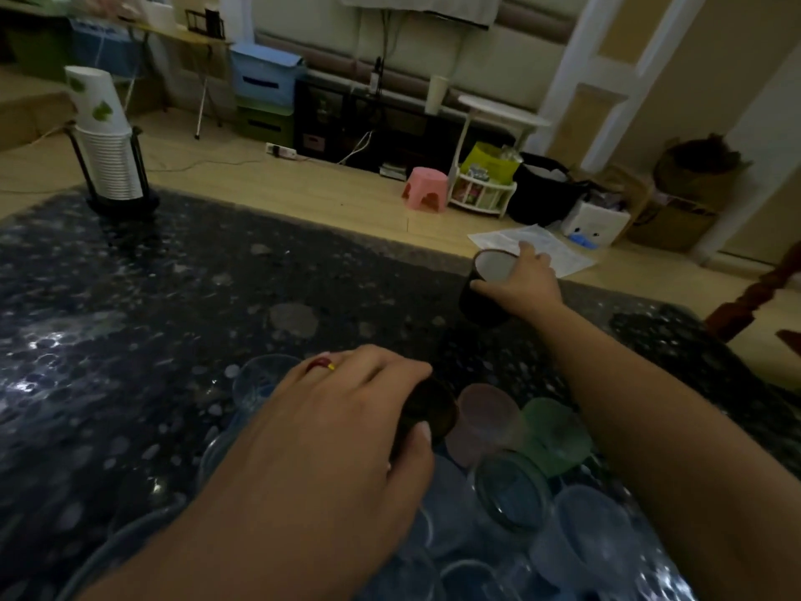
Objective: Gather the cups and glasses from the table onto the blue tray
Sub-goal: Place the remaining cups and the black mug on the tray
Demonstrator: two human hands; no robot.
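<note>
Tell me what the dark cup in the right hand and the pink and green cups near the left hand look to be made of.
Dark cup: opaque, matte dark outside, pale inside; probably ceramic or plastic. Pink cup and green cup: frosted, translucent, likely plastic, perhaps frosted glass.

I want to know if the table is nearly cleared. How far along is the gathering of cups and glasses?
Well along. Several clear glasses, a pink cup and a green cup already cluster on the blue tray. The left hand holds a dark cup over that cluster, and the right hand grips another dark cup with a white inside farther out. Both remain to be set down.
</note>
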